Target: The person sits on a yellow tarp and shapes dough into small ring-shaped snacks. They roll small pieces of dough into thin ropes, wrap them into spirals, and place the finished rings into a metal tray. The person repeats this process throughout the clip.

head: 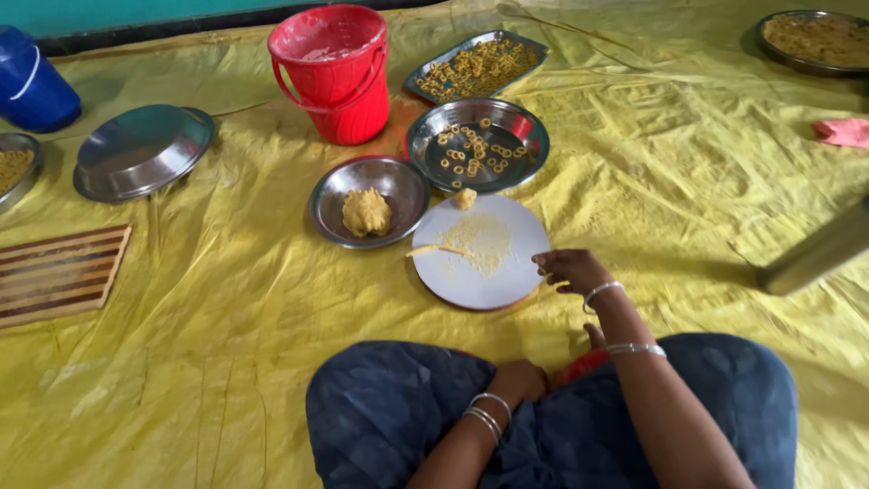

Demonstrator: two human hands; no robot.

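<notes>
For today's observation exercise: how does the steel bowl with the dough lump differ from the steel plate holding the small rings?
The bowl is smaller and deeper; the plate is wider and shallower. The bowl holds one dough lump; the plate holds many scattered rings. The bowl lies nearer the person, left of the white disc; the plate lies beyond it. Both are round, shiny steel on the yellow sheet.

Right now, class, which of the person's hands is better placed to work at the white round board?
Probably the right hand: it rests at the white round board rim, near the dough strip. The left hand lies in the lap, farther away.
</notes>
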